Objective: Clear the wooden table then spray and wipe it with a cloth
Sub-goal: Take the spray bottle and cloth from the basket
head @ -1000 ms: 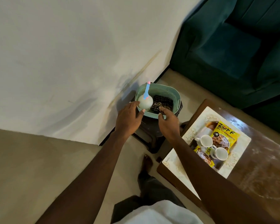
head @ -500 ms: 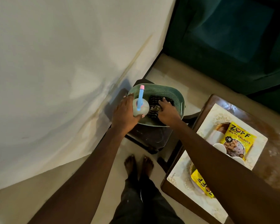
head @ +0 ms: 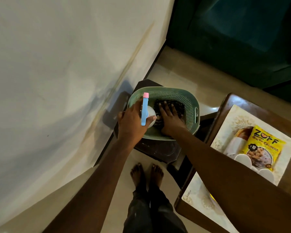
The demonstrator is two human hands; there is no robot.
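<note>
- Green plastic basket (head: 191, 105) sits on a dark stool (head: 158, 148) by the wall, left of the wooden table (head: 238, 105).
- Left hand (head: 131, 122) is wrapped around a white spray bottle (head: 149, 115) with a blue nozzle and pink tip; fingers closed on the bottle body, thumb across its front. Nozzle's long axis points away from the person, bottle standing at the basket's left edge.
- Right hand (head: 169, 116) lies flat, fingers spread, palm down on a dark patterned cloth (head: 178, 105) in the basket bottom; nothing pinched yet, just pressing on it.
- Cloth lies directly under and beyond the right fingertips, so the right hand is the nearer one; it likely needs to curl and bunch the cloth to lift it.
- Table is not cleared: tray (head: 225, 132) holds a yellow snack packet (head: 260, 148), white cups (head: 242, 159) and a bottle (head: 238, 137).
- Table lies to the right of both hands, partly behind the right forearm.
</note>
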